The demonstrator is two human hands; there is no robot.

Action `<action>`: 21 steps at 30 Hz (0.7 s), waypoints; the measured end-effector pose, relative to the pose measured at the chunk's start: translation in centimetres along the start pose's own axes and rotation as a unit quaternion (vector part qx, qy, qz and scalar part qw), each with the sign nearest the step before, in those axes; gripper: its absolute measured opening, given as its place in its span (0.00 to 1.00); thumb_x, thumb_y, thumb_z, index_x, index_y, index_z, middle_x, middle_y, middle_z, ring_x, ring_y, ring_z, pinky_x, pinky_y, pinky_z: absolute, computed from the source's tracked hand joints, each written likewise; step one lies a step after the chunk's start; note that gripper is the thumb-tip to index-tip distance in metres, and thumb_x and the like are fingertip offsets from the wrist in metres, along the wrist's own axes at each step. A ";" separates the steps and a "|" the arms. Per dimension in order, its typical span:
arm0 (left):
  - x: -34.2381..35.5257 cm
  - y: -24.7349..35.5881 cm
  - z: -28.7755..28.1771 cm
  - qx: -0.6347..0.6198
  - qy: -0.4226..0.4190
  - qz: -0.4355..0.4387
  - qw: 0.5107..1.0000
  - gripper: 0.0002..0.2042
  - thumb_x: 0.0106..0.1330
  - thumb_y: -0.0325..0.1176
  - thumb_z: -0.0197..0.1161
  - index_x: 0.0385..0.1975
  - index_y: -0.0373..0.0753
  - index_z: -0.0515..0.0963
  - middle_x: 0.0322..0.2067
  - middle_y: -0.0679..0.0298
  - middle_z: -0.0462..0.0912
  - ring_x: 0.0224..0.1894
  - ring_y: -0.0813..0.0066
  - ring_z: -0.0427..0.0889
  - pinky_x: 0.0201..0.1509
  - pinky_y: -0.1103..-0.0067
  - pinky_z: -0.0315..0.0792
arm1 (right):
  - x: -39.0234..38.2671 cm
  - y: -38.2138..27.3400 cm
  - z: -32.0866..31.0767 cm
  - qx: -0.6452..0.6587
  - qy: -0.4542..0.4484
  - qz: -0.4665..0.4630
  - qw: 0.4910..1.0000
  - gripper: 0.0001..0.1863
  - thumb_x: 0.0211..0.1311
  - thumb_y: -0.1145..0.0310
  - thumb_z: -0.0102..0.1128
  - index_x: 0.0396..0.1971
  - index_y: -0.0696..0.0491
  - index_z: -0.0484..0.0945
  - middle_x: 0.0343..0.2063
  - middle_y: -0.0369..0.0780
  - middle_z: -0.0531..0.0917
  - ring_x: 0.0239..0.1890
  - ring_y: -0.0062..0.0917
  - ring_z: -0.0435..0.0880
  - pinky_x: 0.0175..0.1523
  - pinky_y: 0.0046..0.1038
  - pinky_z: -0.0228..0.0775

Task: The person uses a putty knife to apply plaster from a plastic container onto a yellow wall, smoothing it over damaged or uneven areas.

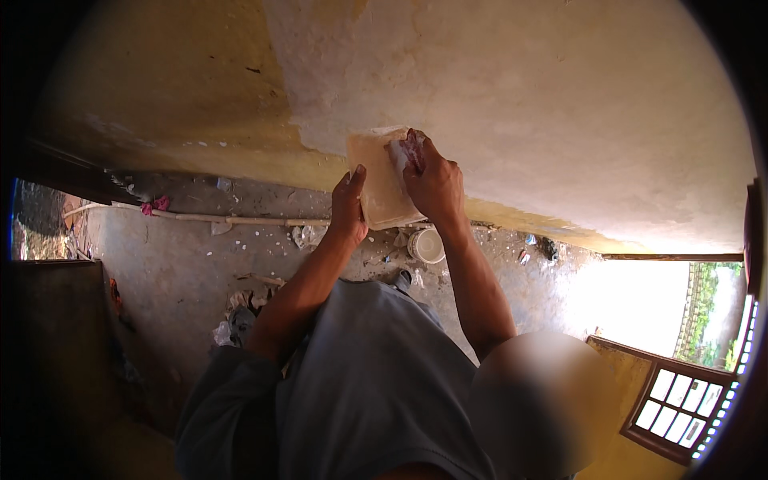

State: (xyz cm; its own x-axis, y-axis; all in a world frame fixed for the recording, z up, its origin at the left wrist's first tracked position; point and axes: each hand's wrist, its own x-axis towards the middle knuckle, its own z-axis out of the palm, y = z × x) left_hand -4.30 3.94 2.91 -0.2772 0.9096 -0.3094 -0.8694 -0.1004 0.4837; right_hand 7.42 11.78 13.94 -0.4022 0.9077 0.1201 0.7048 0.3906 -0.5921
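Observation:
My left hand (350,206) grips the left edge of a tan rectangular board (374,186), its thumb lying over the face. The board is tilted close to the wall, with pale paste smeared along its upper edge. In my right hand (437,182) is a putty scraper with a dark red grip (412,150), closed in the fingers. Its whitish blade rests on or just over the board's right side; contact is hard to tell. Beyond both hands rises the wall (512,104), coated pale on the right and bare yellow-brown at the left.
Below the board, a white bucket (426,246) stands on the grey, speckled floor (172,272). A long pole (264,221) lies along the wall's foot, with a pink cloth (155,206) at its left. Crumpled bags (238,320) lie left. Bright doorway and window (678,406) are right.

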 end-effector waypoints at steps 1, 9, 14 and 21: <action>0.0 0.1 0.0 -0.009 0.001 -0.007 1.000 0.22 0.69 0.42 0.58 0.54 0.33 0.68 0.47 0.56 0.78 0.48 0.64 0.80 0.53 0.66 0.78 | 0.0 0.2 -0.1 -0.021 -0.010 0.012 1.000 0.26 0.51 0.69 0.58 0.55 0.48 0.73 0.28 0.52 0.83 0.35 0.49 0.83 0.41 0.43 0.75; -0.2 -0.2 0.4 -0.006 -0.013 -0.013 1.000 0.21 0.68 0.42 0.59 0.53 0.33 0.68 0.46 0.57 0.78 0.48 0.66 0.81 0.53 0.67 0.78 | -0.2 1.3 -0.4 -0.021 0.015 0.037 0.999 0.27 0.52 0.69 0.58 0.57 0.47 0.72 0.30 0.51 0.83 0.35 0.48 0.83 0.41 0.42 0.76; 0.1 -0.1 1.6 0.002 -0.024 -0.016 1.000 0.20 0.69 0.42 0.58 0.54 0.35 0.69 0.46 0.59 0.79 0.46 0.68 0.81 0.51 0.68 0.78 | -1.2 0.1 -0.2 0.013 -0.003 0.007 1.000 0.26 0.53 0.68 0.59 0.55 0.51 0.73 0.28 0.51 0.83 0.34 0.48 0.83 0.39 0.41 0.76; 0.2 -0.3 2.0 0.023 -0.021 -0.022 0.999 0.20 0.69 0.42 0.58 0.53 0.35 0.69 0.46 0.58 0.79 0.46 0.68 0.81 0.51 0.69 0.77 | -2.0 -1.8 0.3 0.036 0.000 0.000 0.999 0.23 0.53 0.66 0.60 0.51 0.52 0.74 0.27 0.52 0.83 0.34 0.49 0.83 0.39 0.42 0.76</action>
State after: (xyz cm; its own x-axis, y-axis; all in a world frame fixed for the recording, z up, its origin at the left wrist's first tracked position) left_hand -3.27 4.98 4.31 -0.2209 0.9288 -0.2976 -0.8609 -0.0423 0.5070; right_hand 6.77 9.21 14.56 -0.4022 0.9077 0.1193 0.6606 0.3780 -0.6486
